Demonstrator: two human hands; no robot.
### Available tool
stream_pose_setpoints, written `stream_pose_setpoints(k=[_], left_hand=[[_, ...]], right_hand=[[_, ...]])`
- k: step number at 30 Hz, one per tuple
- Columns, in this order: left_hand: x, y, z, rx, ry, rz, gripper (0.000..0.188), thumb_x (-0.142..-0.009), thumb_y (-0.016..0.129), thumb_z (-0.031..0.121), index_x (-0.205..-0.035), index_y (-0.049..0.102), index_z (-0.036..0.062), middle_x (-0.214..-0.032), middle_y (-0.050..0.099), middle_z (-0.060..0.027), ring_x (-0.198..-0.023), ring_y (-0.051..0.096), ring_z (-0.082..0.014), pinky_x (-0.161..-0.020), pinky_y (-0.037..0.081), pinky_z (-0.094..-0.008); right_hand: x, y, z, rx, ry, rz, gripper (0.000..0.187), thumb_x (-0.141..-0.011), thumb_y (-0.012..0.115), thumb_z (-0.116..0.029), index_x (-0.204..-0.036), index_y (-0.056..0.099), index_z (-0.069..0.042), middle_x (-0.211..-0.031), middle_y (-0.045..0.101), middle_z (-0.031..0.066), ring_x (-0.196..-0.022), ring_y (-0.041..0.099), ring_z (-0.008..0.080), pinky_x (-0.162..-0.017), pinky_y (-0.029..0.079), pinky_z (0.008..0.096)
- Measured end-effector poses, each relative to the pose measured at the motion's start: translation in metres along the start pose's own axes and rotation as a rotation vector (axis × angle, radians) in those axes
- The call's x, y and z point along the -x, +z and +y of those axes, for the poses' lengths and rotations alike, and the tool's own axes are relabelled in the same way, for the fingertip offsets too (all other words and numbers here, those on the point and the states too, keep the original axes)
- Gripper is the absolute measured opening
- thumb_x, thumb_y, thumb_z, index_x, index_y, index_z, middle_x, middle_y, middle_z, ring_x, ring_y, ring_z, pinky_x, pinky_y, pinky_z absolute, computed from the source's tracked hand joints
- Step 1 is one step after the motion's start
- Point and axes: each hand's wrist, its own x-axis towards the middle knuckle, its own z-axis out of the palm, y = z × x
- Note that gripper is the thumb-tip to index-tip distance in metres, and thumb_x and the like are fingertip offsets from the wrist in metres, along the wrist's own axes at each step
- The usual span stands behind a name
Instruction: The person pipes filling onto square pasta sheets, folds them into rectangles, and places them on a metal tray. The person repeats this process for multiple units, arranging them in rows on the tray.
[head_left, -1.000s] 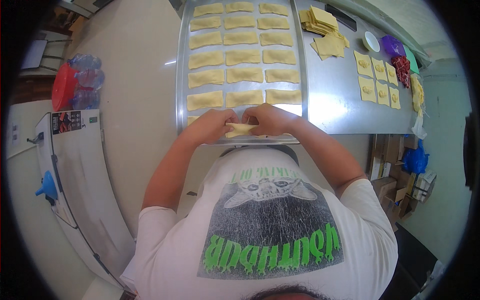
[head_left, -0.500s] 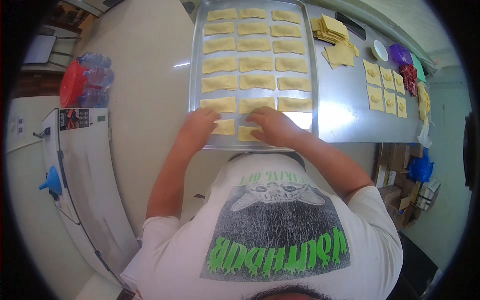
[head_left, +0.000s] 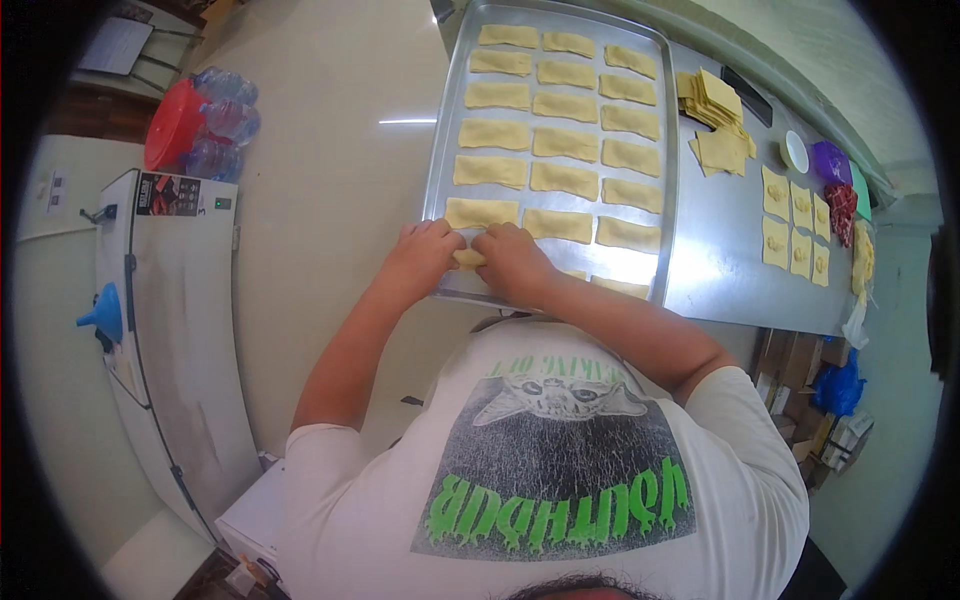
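Observation:
A large metal tray (head_left: 672, 190) bears several flat oblong pieces of pale folded dough (head_left: 565, 149), laid in three columns. At its near left corner, a short dough piece (head_left: 468, 259) shows between my two hands. My left hand (head_left: 422, 260) has its fingers curled over the left end of that piece. On the other end, my right hand (head_left: 513, 262) presses with bent fingers, close to the left one. Both ends of the dough are covered by my fingers. My right forearm partly hides other pieces in the nearest row.
Right of the tray, the metal table (head_left: 715, 260) holds stacked dough sheets (head_left: 718, 100), filled dough squares (head_left: 776, 243), a white bowl (head_left: 793, 152) and a purple bag (head_left: 829, 162). A white chest freezer (head_left: 185, 330) stands left, with a red basin (head_left: 172, 125) and plastic bottles (head_left: 228, 122) beyond.
My right hand has moved left from the middle column to the left column's nearest dough piece, beside my left hand. The whole view has shifted, so the tray appears farther right.

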Motion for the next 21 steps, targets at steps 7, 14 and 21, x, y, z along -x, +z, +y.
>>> stream_pose_setpoints(k=[7, 14, 21], left_hand=[[0.009, -0.023, 0.001, 0.445, -0.152, -0.188, 0.027, -0.094, 0.07, 0.013, -0.118, 0.066, 0.0031, -0.107, 0.073, -0.0164, -0.098, 0.07, -0.035, -0.083, 0.055, -0.0442], [0.004, -0.013, -0.002, 0.256, -0.141, -0.23, 0.023, -0.096, 0.065, 0.009, -0.119, 0.066, 0.0052, -0.108, 0.072, -0.0159, -0.099, 0.069, -0.0346, -0.083, 0.055, -0.044], [0.007, -0.001, -0.006, 0.068, -0.066, -0.175, 0.02, -0.093, 0.065, 0.006, -0.112, 0.068, 0.0105, -0.11, 0.069, -0.0105, -0.104, 0.065, -0.0324, -0.09, 0.049, -0.0454]], right_hand=[[-0.007, -0.042, -0.011, -0.388, 0.253, -0.389, 0.029, -0.083, 0.079, -0.014, -0.108, 0.069, -0.004, -0.103, 0.074, 0.0202, -0.1, 0.07, 0.0389, -0.087, 0.055, 0.0465], [-0.006, -0.027, 0.001, -0.392, 0.258, -0.38, 0.031, -0.083, 0.079, -0.014, -0.11, 0.069, -0.003, -0.107, 0.073, 0.0196, -0.102, 0.069, 0.0396, -0.089, 0.054, 0.0457], [-0.003, -0.013, 0.011, -0.236, 0.046, -0.28, 0.031, -0.084, 0.076, -0.011, -0.113, 0.069, -0.004, -0.11, 0.069, 0.0183, -0.107, 0.066, 0.0387, -0.093, 0.054, 0.0459]])
